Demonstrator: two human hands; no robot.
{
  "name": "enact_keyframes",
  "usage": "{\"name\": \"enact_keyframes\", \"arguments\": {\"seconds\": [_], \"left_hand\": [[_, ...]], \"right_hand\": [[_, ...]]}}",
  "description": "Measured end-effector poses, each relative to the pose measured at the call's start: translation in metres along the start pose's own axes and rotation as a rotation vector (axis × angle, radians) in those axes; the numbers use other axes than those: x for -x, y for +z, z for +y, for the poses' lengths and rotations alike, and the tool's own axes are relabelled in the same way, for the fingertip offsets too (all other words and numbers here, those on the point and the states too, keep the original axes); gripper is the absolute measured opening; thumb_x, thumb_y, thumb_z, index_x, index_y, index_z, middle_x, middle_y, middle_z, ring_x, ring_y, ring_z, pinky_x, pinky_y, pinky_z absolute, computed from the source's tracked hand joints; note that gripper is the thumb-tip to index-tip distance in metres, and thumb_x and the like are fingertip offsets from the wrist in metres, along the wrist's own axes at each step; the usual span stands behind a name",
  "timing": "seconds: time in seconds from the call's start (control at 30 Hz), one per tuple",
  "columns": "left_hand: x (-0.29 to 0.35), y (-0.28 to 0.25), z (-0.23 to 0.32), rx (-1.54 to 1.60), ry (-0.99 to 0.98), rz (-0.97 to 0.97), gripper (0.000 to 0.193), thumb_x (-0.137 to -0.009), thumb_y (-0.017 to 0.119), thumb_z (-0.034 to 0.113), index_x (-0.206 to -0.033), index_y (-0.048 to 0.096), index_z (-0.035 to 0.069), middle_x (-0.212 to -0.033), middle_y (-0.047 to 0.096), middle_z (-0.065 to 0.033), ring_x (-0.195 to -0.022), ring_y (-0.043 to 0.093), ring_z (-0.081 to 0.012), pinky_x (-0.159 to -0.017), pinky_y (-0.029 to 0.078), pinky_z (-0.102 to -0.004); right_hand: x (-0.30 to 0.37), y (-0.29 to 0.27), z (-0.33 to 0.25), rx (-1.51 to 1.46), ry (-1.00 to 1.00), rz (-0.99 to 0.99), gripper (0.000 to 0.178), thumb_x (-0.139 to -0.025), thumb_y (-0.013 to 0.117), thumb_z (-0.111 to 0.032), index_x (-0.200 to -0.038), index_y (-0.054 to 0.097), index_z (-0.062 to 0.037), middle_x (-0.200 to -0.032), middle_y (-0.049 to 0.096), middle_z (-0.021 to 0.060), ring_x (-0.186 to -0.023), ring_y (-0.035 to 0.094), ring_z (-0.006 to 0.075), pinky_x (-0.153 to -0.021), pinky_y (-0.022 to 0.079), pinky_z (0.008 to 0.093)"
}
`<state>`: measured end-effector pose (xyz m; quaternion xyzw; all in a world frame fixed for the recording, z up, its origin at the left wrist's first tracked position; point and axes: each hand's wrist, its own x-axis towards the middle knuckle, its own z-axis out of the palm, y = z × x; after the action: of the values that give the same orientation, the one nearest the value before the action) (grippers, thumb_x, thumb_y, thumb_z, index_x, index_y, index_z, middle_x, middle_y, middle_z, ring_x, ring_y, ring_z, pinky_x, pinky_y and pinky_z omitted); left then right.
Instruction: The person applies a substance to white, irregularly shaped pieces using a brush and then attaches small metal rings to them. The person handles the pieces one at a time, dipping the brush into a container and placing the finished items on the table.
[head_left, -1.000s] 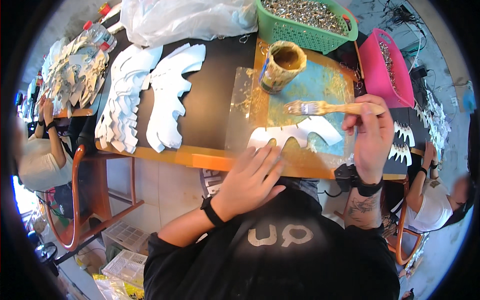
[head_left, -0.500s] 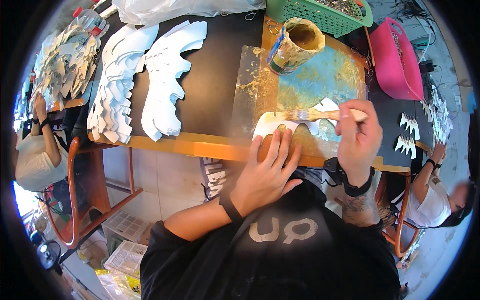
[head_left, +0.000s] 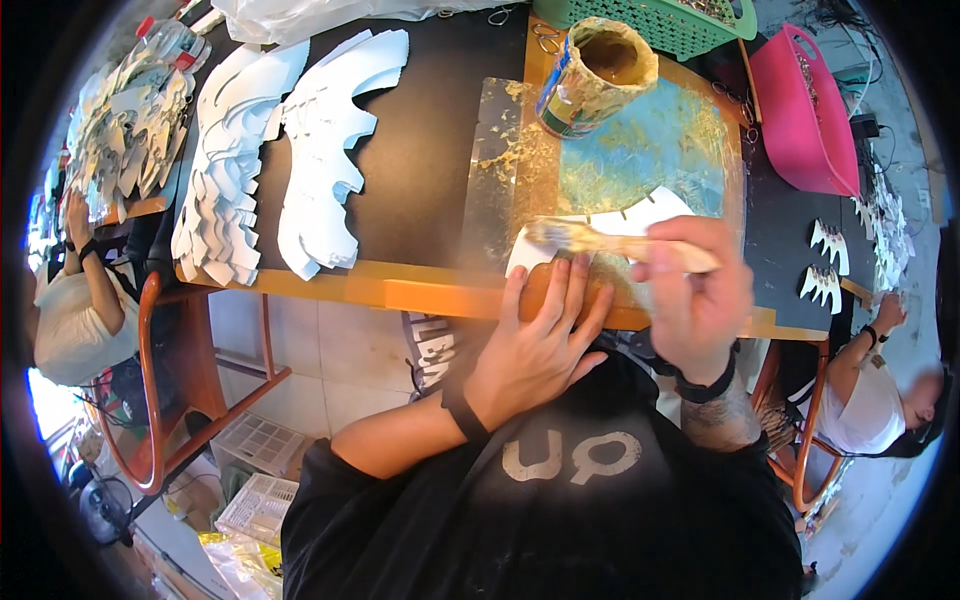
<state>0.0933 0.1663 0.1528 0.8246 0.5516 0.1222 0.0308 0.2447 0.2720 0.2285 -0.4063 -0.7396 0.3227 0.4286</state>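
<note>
My right hand (head_left: 700,290) is closed round the wooden handle of a flat brush (head_left: 610,242), whose bristles rest on the left end of a white curved, notched piece (head_left: 657,207). That piece lies on a glue-stained board at the table's front edge. Stretched out, the fingers of my left hand (head_left: 540,345) lie at the near edge, their tips by the piece's lower side below the bristles. Behind them stands a glue-crusted tin (head_left: 607,75) with brownish liquid inside. Part of the white piece is hidden by the brush and right hand.
Two stacks of white cut pieces (head_left: 325,160) lie to the left on the dark table (head_left: 430,130). A green basket (head_left: 655,32) and a pink basket (head_left: 795,130) stand at the back right. Small white toothed pieces (head_left: 825,285) lie right. Other people work at both sides.
The brush and my right hand have shifted left and slightly down, the bristles now nearer the left end of the white piece. My left hand stays in place.
</note>
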Motion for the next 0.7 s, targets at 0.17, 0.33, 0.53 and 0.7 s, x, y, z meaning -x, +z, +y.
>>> {"name": "enact_keyframes", "arguments": {"seconds": [0.17, 0.33, 0.53, 0.7], "left_hand": [[0.002, 0.000, 0.000, -0.013, -0.002, 0.003, 0.077, -0.096, 0.058, 0.064, -0.154, 0.050, 0.016, -0.165, 0.039, -0.0243, -0.152, 0.036, -0.0368, -0.119, 0.022, -0.0682], [0.001, 0.000, 0.000, -0.020, 0.004, -0.006, 0.076, -0.096, 0.057, 0.065, -0.155, 0.050, 0.017, -0.165, 0.038, -0.0243, -0.152, 0.036, -0.0366, -0.119, 0.022, -0.0682], [0.002, 0.001, -0.001, -0.019, -0.002, -0.005, 0.076, -0.097, 0.056, 0.065, -0.155, 0.050, 0.017, -0.166, 0.037, -0.0240, -0.153, 0.034, -0.0368, -0.119, 0.022, -0.0681], [0.001, 0.001, 0.000, -0.014, 0.003, -0.015, 0.076, -0.097, 0.055, 0.065, -0.155, 0.050, 0.017, -0.167, 0.037, -0.0233, -0.153, 0.033, -0.0364, -0.120, 0.021, -0.0680]], "right_hand": [[-0.012, -0.011, -0.001, 0.290, -0.017, -0.034, 0.012, -0.097, 0.069, -0.009, -0.106, 0.065, -0.0025, -0.083, 0.070, 0.0103, -0.070, 0.070, 0.0186, -0.064, 0.054, 0.0310], [-0.006, -0.008, -0.002, 0.178, -0.101, -0.016, 0.011, -0.095, 0.070, -0.006, -0.104, 0.065, -0.0025, -0.083, 0.071, 0.0125, -0.070, 0.072, 0.0229, -0.063, 0.054, 0.0317], [-0.016, -0.017, -0.001, 0.311, -0.021, -0.047, 0.013, -0.095, 0.072, -0.008, -0.104, 0.066, -0.0021, -0.087, 0.071, 0.0151, -0.074, 0.073, 0.0266, -0.068, 0.056, 0.0339], [-0.007, -0.010, -0.003, 0.078, -0.077, -0.021, 0.012, -0.096, 0.071, -0.010, -0.103, 0.067, -0.0013, -0.091, 0.072, 0.0139, -0.076, 0.073, 0.0251, -0.068, 0.056, 0.0336]]}}
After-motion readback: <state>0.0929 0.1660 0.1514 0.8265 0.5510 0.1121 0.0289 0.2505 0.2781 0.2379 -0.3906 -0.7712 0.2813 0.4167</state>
